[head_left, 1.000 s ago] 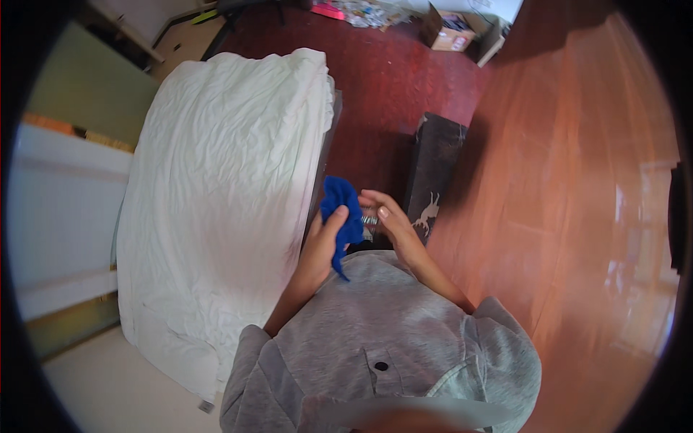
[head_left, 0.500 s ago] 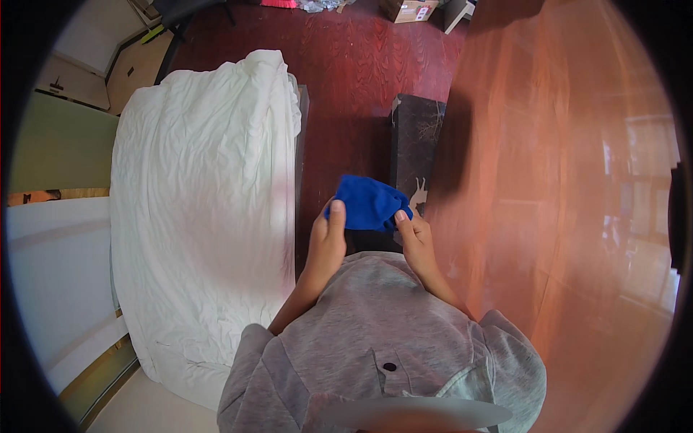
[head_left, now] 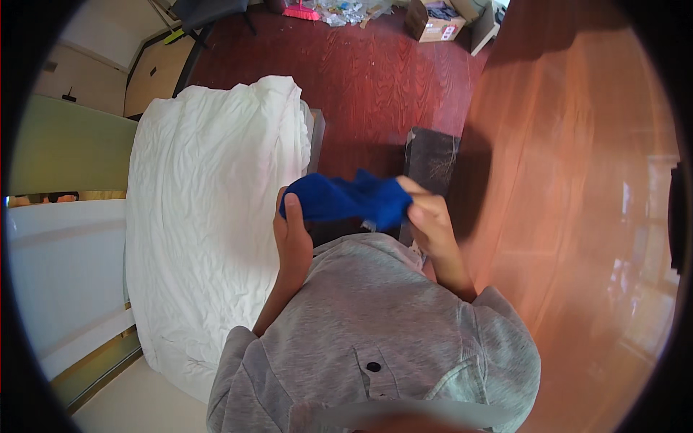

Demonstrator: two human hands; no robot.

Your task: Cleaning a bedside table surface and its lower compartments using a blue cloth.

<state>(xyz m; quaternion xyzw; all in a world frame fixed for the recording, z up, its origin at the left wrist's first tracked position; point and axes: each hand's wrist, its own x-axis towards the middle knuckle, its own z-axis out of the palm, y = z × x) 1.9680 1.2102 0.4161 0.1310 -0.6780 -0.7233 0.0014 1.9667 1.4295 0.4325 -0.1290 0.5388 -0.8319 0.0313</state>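
A piece of blue cloth (head_left: 346, 200) is stretched between my two hands in front of my grey shirt. My left hand (head_left: 291, 227) grips its left end, thumb lying on top and fingers behind. My right hand (head_left: 431, 220) pinches the right end, its fingers slightly blurred. Folds run across the middle of the cloth, and a small pale bit shows at its lower edge. Whether it is a garment or a plain cloth I cannot tell. The cloth is held in the air, above the gap between the bed and a dark bench.
On the left lies a bed with a rumpled white cover (head_left: 216, 216). A dark bench (head_left: 432, 151) stands ahead, beside a large glossy wooden surface (head_left: 563, 238) on the right. Farther off on the red floor (head_left: 361, 79) are a cardboard box (head_left: 433, 29), a pink broom (head_left: 301, 12) and a chair (head_left: 209, 13).
My hands have moved apart, the left one leftward and the right one rightward. The blue cloth, bunched before, is now drawn out wider. The view has shifted to show more of the far floor.
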